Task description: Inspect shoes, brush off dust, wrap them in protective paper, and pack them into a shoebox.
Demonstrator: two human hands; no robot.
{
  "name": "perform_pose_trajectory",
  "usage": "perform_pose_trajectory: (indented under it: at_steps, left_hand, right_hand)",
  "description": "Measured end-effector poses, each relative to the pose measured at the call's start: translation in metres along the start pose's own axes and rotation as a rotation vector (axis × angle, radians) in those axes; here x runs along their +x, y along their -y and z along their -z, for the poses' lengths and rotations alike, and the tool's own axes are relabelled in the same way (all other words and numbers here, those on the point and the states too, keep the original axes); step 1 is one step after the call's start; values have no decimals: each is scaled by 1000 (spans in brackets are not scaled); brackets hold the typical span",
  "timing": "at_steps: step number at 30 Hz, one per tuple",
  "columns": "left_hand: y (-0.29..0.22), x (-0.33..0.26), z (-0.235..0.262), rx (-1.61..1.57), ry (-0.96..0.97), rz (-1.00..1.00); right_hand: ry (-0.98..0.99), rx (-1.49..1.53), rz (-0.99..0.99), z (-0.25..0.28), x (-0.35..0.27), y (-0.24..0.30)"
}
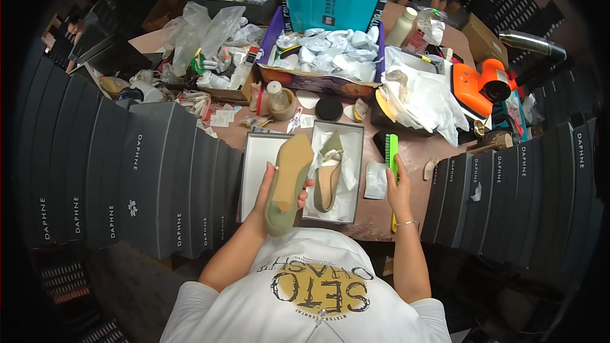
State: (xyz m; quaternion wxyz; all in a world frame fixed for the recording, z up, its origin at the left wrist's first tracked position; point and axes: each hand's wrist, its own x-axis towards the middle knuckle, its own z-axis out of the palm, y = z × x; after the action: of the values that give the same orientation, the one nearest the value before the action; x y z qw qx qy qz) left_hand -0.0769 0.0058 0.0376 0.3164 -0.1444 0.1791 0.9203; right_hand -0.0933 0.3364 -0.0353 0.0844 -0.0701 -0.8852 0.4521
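My left hand grips an olive-green low-heeled shoe and holds it with its tan sole facing up. The fingers wrap round its sides near the small heel. On the right, my right hand is closed round a bright green scrub brush with green bristles and a yellow end. Between the hands, an open shoe box lined with white tissue contains a matching green pointed shoe, its toe stuffed with paper. The grey box lid lies left of it, partly behind the held shoe.
Stacked dark shoe boxes wall the left side, and more boxes the right. A white packet lies beside the brush. Farther back are a jar, a purple carton of crumpled paper, and an orange heat-gun-like device.
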Motion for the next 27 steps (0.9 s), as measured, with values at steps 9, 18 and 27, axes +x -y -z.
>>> perform_pose_trajectory:
  at_steps: [9,18,27]
  left_hand:
    - [13,18,3,593,-215,-308]
    - [32,50,11,1406,-339,-728]
    - [27,55,-12,1508,-228,-649]
  right_hand:
    - [701,495,-142,-23,-19,131]
    - [485,189,161,-48,-70,125]
    - [472,253,78,-19,-100,128]
